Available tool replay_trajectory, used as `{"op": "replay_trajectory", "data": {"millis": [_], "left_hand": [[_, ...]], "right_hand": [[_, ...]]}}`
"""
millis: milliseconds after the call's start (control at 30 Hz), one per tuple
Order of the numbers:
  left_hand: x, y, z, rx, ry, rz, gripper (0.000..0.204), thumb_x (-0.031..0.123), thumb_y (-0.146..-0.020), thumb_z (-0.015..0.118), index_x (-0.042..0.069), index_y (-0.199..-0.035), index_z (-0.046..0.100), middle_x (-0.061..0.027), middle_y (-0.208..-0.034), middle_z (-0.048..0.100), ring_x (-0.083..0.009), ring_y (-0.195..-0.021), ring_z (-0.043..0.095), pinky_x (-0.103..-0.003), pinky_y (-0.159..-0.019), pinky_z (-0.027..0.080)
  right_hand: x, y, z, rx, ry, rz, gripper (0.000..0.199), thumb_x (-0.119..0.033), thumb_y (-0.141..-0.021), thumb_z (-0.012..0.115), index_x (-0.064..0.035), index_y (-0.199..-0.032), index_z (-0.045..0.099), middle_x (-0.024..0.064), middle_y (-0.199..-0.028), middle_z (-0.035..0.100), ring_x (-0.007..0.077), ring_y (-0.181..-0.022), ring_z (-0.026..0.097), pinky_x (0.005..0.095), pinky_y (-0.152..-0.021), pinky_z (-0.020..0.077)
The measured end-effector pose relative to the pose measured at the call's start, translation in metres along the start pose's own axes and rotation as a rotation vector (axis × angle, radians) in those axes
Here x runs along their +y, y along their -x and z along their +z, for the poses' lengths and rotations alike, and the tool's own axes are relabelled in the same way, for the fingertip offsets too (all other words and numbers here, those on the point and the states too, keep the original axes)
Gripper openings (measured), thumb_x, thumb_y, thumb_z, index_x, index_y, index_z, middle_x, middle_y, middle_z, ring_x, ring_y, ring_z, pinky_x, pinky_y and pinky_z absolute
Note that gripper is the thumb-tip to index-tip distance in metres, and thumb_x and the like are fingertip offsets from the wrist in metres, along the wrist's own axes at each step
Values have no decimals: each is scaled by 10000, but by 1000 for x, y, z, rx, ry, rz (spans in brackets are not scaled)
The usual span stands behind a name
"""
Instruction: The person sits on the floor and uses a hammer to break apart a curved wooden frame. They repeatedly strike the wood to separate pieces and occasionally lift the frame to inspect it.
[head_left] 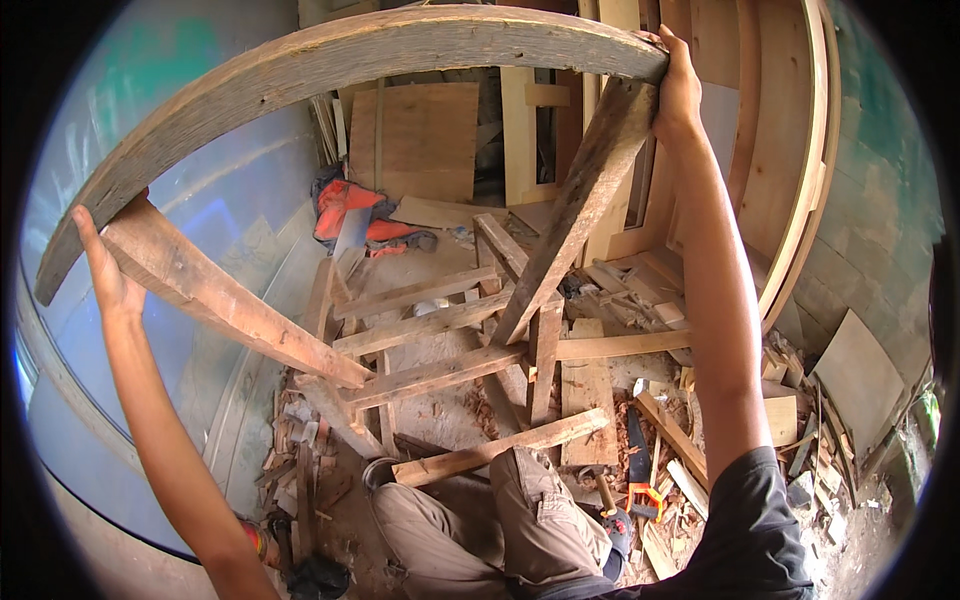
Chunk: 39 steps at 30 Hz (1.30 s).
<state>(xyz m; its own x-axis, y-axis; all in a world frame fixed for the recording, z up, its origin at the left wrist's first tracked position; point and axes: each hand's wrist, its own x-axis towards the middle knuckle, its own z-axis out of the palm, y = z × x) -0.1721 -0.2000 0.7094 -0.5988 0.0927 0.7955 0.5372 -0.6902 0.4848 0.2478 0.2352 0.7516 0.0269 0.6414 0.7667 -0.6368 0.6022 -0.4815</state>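
Note:
Across the top runs a long grey, weathered wooden beam [390,45], raised above the floor. Two posts meet it from below: a light brown post [220,290] at the left and a darker post [580,205] at the right. My left hand [108,275] grips the beam where the left post joins it; the thumb shows and the other fingers are mostly hidden behind the wood. At the beam's right end, my right hand [680,88] is closed round the corner above the dark post. Lower down, the posts meet a frame of wooden rails [435,375].
A loose wooden bar [500,447] lies by my knees. An orange-handled handsaw [642,475] and a hammer [606,495] rest among offcuts at the right. Red and dark cloth [355,212] lies farther back, before a plywood sheet [425,140]. Tall wooden panels [775,130] stand at the right.

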Motion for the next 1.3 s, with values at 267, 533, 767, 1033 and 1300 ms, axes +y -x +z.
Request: {"op": "replay_trajectory", "data": {"millis": [267,533,767,1033,1300], "left_hand": [[1,3,-3,-25,93,14,928,720,-934,449,-37,-1461,347,-253,-1449,419,-302,-1352,449,-416,-1114,410],[1,5,1,4,179,-2,811,626,-974,488,-46,-1421,403,-243,-1425,449,-285,-1316,476,-398,-1096,402],[15,21,0,-11,147,-36,798,604,-1001,447,-34,-1469,347,-186,-1489,401,-264,-1392,384,-394,-1159,298],[35,24,6,38,209,-74,812,606,-971,527,-22,-1459,362,-177,-1475,414,-252,-1391,377,-399,-1169,274],[45,13,29,142,149,-152,650,544,-896,637,35,-1287,536,-129,-1273,561,-230,-1213,530,-365,-1055,406]], "right_hand": [[-3,4,5,112,97,-36,444,-378,-933,491,-30,-1115,698,93,-1099,674,199,-1025,600,345,-926,477],[5,-9,-4,55,110,-23,466,-382,-941,465,-28,-1131,700,123,-1114,661,223,-1018,596,363,-919,470],[-3,4,5,64,146,-42,477,-356,-908,454,2,-1080,718,144,-1039,665,230,-951,583,358,-873,455],[2,-6,-1,41,197,-92,492,-358,-930,438,4,-1122,709,152,-1084,676,231,-984,594,347,-901,449],[-1,-7,-12,-39,183,-38,454,-359,-953,443,-36,-1150,692,103,-1158,668,210,-1063,601,340,-974,454]]}}
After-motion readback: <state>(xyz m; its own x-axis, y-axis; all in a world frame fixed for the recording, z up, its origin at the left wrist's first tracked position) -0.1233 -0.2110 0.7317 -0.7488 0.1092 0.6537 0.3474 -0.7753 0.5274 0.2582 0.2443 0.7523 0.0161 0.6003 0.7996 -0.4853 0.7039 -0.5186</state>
